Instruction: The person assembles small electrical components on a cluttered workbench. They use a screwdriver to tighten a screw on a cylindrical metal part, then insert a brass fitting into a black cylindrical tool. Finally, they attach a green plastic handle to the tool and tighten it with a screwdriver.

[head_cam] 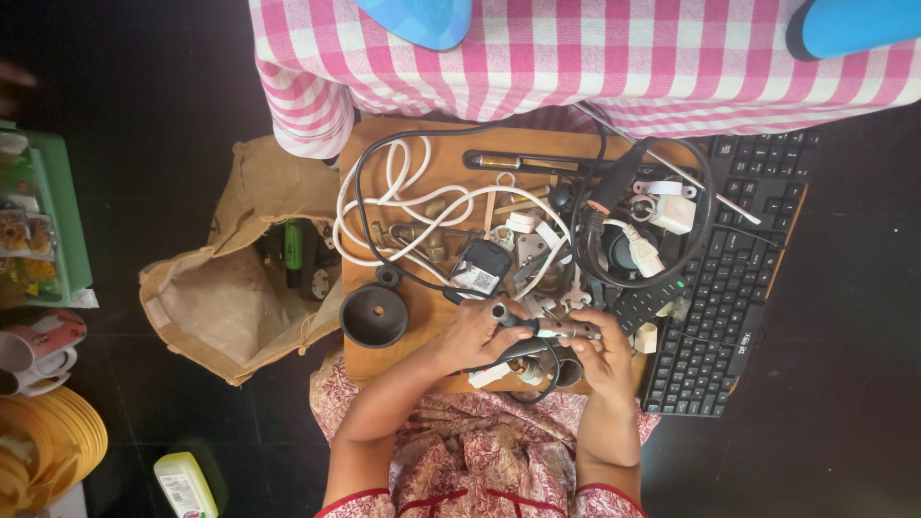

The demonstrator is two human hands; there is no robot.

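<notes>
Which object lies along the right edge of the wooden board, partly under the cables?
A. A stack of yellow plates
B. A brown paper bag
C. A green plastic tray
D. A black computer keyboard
D: the black computer keyboard lies slanted along the right edge of the wooden board, with a black cable looped over its upper left part.

Both your forearms enter from the bottom edge, bare to the elbow, and converge toward centre. Your left hand [472,333] lies palm down, fingers curled closed, thumb pointing right. Your right hand [600,352] sits just beside it, fingers bent inward, fingertips nearly meeting the left's.
</notes>
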